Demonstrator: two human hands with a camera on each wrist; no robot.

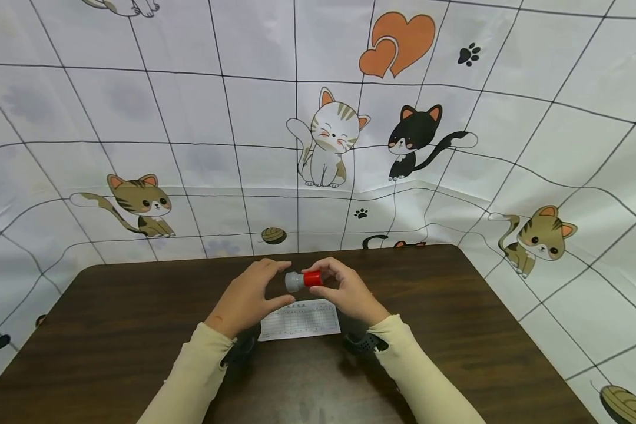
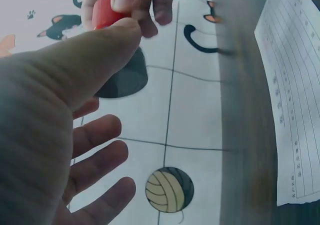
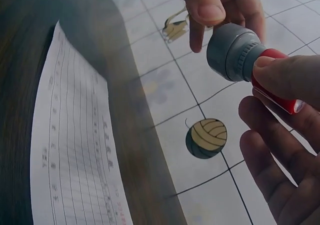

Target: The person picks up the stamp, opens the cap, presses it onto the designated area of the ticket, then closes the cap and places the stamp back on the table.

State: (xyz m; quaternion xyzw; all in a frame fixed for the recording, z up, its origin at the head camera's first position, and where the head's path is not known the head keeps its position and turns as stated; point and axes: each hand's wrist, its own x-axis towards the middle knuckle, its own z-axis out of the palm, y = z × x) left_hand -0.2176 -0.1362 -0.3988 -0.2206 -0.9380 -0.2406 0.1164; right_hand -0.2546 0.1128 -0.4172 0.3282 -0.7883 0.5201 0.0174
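My right hand (image 1: 351,291) pinches a small red cylinder with a wider grey end (image 3: 232,52) between thumb and fingers, gripping its red part. Held sideways above the table, the grey end points left and has a ridged ring next to the red. On the left, my left hand (image 1: 248,297) is spread around that grey end, thumb and fingers apart, thumb tip close beside it in the right wrist view. Below both hands lies a white printed sheet (image 1: 300,323) with ruled rows. In the left wrist view, the left thumb hides part of the grey end.
The dark brown wooden table (image 1: 138,330) has its back edge just beyond the hands. A white cloth (image 1: 254,112) with grid lines and printed cats hangs behind it and along its sides. Dark straps (image 1: 363,343) sit at both wrists, over pale yellow sleeves (image 1: 191,377).
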